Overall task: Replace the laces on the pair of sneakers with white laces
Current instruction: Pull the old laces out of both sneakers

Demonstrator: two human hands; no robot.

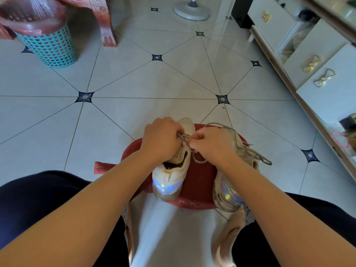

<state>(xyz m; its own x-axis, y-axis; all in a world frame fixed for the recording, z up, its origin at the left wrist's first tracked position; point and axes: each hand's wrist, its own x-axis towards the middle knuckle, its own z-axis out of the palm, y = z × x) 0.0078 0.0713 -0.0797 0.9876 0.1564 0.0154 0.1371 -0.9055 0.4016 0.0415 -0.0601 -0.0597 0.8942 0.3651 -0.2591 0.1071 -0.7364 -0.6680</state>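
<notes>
Two beige sneakers with shiny iridescent heels stand side by side on a red stool [200,176], toes pointing away from me. My left hand [160,140] and my right hand [212,145] are both over the left sneaker [170,176], each pinching a strand of its grey lace [184,136] near the top eyelets. A loop of that lace hangs onto the stool between the shoes. The right sneaker [229,195] keeps its grey lace [250,149], loose and trailing off to the right. No white laces are in view.
A teal mesh bin [51,49] with a pink liner stands at the far left beside a carved wooden leg [107,26]. A fan base [191,9] sits far ahead. White cabinets [317,74] line the right side. Tiled floor surrounds the stool.
</notes>
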